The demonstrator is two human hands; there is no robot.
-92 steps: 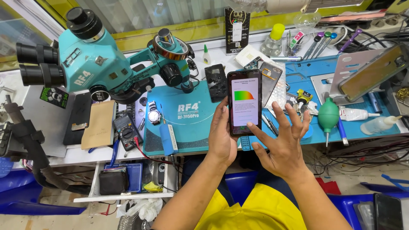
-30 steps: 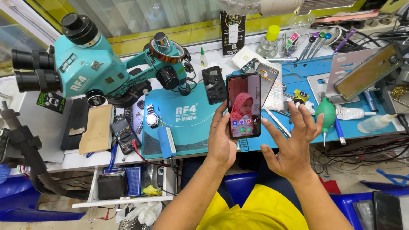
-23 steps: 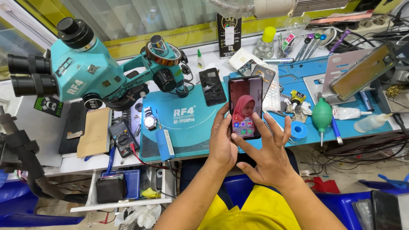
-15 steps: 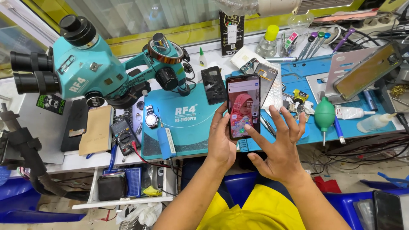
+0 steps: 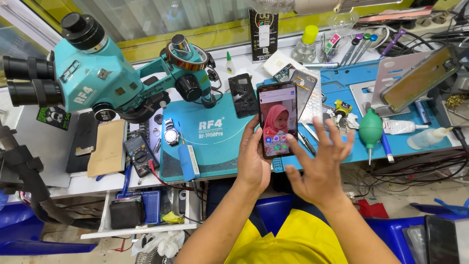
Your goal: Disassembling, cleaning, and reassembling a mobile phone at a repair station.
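While the left hand (image 5: 254, 164) wraps around the lower half of a phone (image 5: 277, 119), thumb on one edge and fingers curled behind it, the phone stands upright above the bench with its lit screen facing the camera; the screen shows a picture of a person in a pink head covering with small round icons below. Just to the right, the right hand (image 5: 320, 168) hovers with nothing in it, fingers spread wide, the forefinger tip close to the lower right part of the screen, though I cannot tell whether it touches the glass. Under the phone lies a teal work mat (image 5: 210, 146), and on it a silver wristwatch (image 5: 171, 133) and a small blue block (image 5: 187, 161). Behind the phone sit a dark phone back cover (image 5: 243, 94) and a clear case (image 5: 312, 98). To the right of the hands a green rubber air blower (image 5: 370, 131) rests on a blue mat (image 5: 342, 151), near a white tube (image 5: 400, 127). Farther left a large teal microscope (image 5: 97, 78) stands over the bench (image 5: 58, 181), with a multimeter (image 5: 139, 154) and a brown card (image 5: 107, 154) beside its base.
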